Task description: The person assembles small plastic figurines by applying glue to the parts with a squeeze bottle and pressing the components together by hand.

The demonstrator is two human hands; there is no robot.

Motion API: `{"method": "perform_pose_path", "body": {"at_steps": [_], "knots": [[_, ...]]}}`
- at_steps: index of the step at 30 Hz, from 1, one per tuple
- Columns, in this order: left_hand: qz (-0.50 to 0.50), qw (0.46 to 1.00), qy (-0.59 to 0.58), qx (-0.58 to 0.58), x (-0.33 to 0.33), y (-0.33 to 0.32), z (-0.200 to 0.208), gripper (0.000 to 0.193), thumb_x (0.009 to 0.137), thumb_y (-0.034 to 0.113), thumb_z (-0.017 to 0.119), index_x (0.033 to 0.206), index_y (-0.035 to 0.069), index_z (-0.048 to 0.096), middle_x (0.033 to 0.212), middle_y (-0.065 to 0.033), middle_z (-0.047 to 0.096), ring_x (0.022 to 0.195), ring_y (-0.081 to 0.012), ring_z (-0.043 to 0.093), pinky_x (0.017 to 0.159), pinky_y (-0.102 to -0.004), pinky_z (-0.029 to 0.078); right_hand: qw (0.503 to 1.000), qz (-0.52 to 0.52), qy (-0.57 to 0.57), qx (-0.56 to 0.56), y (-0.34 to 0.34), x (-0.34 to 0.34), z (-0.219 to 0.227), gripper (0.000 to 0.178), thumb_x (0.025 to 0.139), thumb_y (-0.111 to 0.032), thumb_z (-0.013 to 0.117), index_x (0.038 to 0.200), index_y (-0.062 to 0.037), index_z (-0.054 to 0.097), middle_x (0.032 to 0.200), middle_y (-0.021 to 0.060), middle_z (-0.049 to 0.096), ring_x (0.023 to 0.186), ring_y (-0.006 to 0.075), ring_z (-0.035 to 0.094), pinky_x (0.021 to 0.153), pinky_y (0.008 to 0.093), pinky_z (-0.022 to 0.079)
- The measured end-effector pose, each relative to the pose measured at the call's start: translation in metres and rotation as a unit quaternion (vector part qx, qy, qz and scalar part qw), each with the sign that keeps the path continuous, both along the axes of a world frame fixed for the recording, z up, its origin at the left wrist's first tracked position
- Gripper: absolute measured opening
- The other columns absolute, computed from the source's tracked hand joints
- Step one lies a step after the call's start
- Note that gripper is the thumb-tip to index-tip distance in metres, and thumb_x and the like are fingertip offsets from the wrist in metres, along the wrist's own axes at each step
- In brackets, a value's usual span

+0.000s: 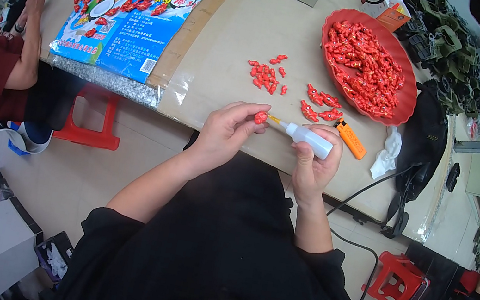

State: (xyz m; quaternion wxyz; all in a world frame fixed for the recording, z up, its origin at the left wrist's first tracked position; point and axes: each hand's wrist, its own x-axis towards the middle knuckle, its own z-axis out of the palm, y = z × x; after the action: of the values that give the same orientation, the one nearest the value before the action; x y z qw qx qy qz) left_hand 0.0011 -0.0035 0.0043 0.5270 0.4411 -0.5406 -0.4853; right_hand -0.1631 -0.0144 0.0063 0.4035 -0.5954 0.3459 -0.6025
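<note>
A small red figure-like piece (260, 117) is pinched between the fingertips of my left hand (224, 131). My right hand (314, 175) grips a white squeeze bottle (312, 141) with a thin yellowish nozzle. The nozzle's tip is at the red piece; whether it touches I cannot tell. Just beyond my hands lies a group of small red pieces (264, 77). Several larger red pieces (311, 111) lie beside it to the right. An orange object with a black end (351, 139), shaped like a lighter, rests by my right hand.
A red scalloped bowl (408, 115) full of red pieces stands at the right. Nearby are a crumpled white tissue (387, 153) and a black bag (425, 150). Red pieces lie on blue printed cardboard (133, 47) at the left. Another person (0, 72) sits there beside a red stool (90, 123).
</note>
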Motion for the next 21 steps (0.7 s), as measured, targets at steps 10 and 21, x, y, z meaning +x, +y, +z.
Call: {"method": "perform_pose_path", "body": {"at_steps": [10, 21], "knots": [[-0.024, 0.999, 0.002, 0.026, 0.0021, 0.0005, -0.0006, 0.025, 0.085, 0.000, 0.045, 0.109, -0.005, 0.048, 0.100, -0.0096, 0.052, 0.091, -0.0170, 0.056, 0.080, -0.0268, 0.047, 1.000, -0.005, 0.023, -0.010, 0.0001, -0.0017, -0.0015, 0.029, 0.078, -0.018, 0.062, 0.093, 0.0007, 0.044, 0.089, 0.0111, 0.048, 0.075, 0.0143, 0.048, 0.067, 0.0240, 0.040], [0.004, 0.999, 0.033, 0.016, -0.0009, 0.0002, -0.0031, 0.024, 0.082, -0.005, 0.047, 0.106, -0.002, 0.051, 0.092, -0.0087, 0.052, 0.085, -0.0145, 0.057, 0.076, -0.0250, 0.048, 1.000, 0.004, 0.007, 0.002, 0.0005, -0.0013, 0.0010, 0.029, 0.078, -0.017, 0.061, 0.092, 0.0007, 0.043, 0.089, 0.0106, 0.047, 0.075, 0.0137, 0.048, 0.066, 0.0237, 0.040]]}}
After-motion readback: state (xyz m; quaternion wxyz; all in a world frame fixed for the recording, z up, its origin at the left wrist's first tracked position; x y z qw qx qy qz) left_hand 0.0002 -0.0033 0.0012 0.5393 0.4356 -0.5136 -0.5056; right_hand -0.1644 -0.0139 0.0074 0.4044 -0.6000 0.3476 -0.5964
